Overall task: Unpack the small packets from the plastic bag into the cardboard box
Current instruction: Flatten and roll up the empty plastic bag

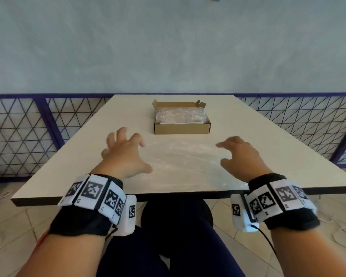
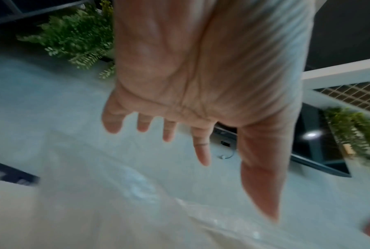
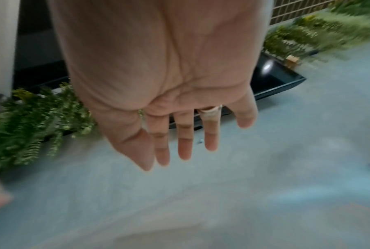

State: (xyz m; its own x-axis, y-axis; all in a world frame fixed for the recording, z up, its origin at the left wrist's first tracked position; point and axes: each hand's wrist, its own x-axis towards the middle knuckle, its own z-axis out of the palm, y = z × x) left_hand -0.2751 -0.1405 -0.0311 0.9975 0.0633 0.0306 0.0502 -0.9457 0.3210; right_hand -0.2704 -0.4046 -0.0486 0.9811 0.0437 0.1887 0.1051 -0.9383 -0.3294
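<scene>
Cardboard box [image 1: 181, 127] sits open at the far centre of the tabletop [image 1: 268, 136], filled with small packets [image 1: 181, 116] in clear wrap. Plastic bag [image 1: 184, 162] lies flat and see-through on the near tabletop, between the hands. Left hand [image 1: 122, 152] and right hand [image 1: 240, 154] hover at its side edges, fingers [image 2: 201, 148] spread and loosely bent, holding nothing.

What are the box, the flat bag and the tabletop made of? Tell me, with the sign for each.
Box: plain brown cardboard, matte, with folded flaps and raw cut edges.
Bag: thin clear plastic film, glossy; wrinkles catch light and the table shows through.
Tabletop: probably laminate board, smooth pale satin face over a dark edge.
</scene>
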